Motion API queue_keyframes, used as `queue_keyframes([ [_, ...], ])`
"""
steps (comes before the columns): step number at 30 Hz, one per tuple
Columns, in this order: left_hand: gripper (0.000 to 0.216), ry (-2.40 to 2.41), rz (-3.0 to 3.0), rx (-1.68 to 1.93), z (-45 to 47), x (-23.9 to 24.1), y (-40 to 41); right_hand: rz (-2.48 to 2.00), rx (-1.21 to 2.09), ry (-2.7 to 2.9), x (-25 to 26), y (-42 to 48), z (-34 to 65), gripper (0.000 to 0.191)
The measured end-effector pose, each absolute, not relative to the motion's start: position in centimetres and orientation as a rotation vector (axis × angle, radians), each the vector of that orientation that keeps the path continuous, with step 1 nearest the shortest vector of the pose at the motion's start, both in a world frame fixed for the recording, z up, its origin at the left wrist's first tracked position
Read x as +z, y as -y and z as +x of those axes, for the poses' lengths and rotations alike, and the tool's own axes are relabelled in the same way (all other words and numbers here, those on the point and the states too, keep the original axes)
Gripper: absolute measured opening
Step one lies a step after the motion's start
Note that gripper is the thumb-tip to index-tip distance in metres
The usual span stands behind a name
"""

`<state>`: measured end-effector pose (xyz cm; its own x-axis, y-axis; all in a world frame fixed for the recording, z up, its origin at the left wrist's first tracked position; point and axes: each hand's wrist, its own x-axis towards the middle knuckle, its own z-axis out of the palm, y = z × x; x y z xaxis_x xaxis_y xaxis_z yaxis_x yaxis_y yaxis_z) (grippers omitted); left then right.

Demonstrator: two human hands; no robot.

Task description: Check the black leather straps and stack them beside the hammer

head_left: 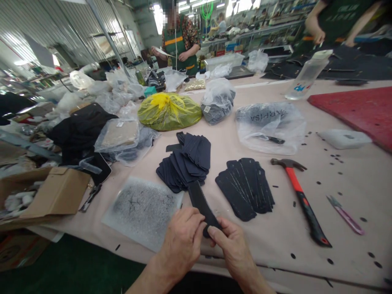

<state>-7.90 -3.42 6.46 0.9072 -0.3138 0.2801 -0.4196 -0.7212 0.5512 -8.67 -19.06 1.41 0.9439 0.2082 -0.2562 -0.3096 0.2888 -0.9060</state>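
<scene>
Between my hands, near the table's front edge, is a black strip [200,201] with a rounded end. My left hand [184,230] pinches its left edge, while my right hand [231,241] grips the near end with the thumb on top. The strip's far end reaches a fanned pile of dark fabric pieces [186,161]. To the right lies a second spread of dark pieces [245,188] with pale streaks along their edges. A translucent, speckled board [143,210] lies left of my hands.
A claw hammer [301,200] and pink thread snips [346,216] lie at the right. Behind the piles are a yellow bag [170,111] and a printed plastic bag [271,126]. A cardboard box [58,192] stands at left. Two people in aprons work across the table.
</scene>
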Motion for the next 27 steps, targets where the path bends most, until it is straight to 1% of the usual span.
queue_keyframes([
  [6, 0.021, 0.449, 2.243, 0.109, -8.2, 7.0, 4.1, -1.254, 0.330, -0.024, 1.3, 20.0, -8.5, 0.027],
  [13, 0.021, 0.420, 2.210, 0.011, -8.3, 7.6, 4.7, -1.259, 0.334, 0.015, 0.8, 20.4, -8.9, 0.025],
  [22, 0.021, 0.278, 2.120, -0.056, -8.0, 8.4, 5.2, -0.861, 0.418, -0.037, 0.9, 20.3, -8.6, 0.025],
  [27, 0.020, 0.183, 2.083, -0.025, -8.1, 8.5, 5.3, -0.844, 0.453, 0.007, 0.9, 20.4, -8.6, 0.025],
])
